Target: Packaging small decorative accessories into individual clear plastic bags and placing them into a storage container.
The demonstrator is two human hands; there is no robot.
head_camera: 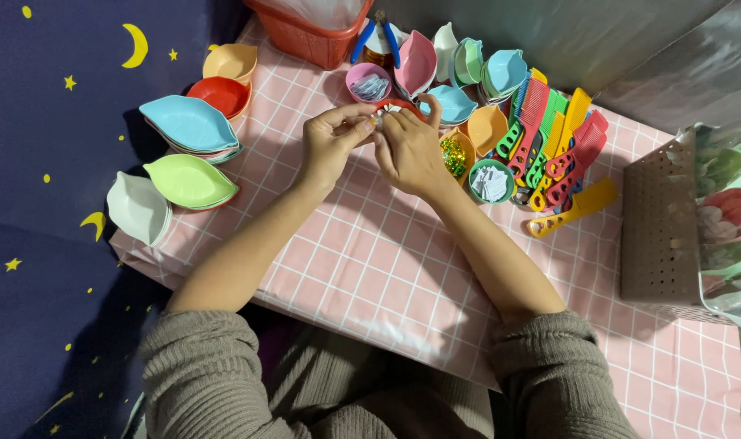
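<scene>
Both hands are meeting over the far middle of the bench point(370, 268), which is wearing a pink checked cloth. The left hand point(330, 146) and the right hand point(411, 150) are pinching a small silvery piece point(378, 122) between their fingers, thumb and forefinger of each closed on it, just in front of a red comb point(403, 106) whose curved handle is peeking out behind the right hand.

The piece is looking tiny, light and hard (too small to tell its exact form), so it is probably slipping easily; a fingertip pinch at its edges is judged the only hold that suits it. The comb is likely stiff, light plastic, best taken by the handle loop.

No readable labels are showing. Just beyond the hands a pink round cup point(369, 81) is holding pale small bits; to the right a green round cup point(491, 180) is holding white slips, beside an orange dish of glittery gold-green beads point(453, 156). A fan of coloured combs point(553, 150) is lying further right. Leaf-shaped dishes point(190, 123) are stacking along the left edge, and a red basket point(309, 36) is sitting at the back.
</scene>
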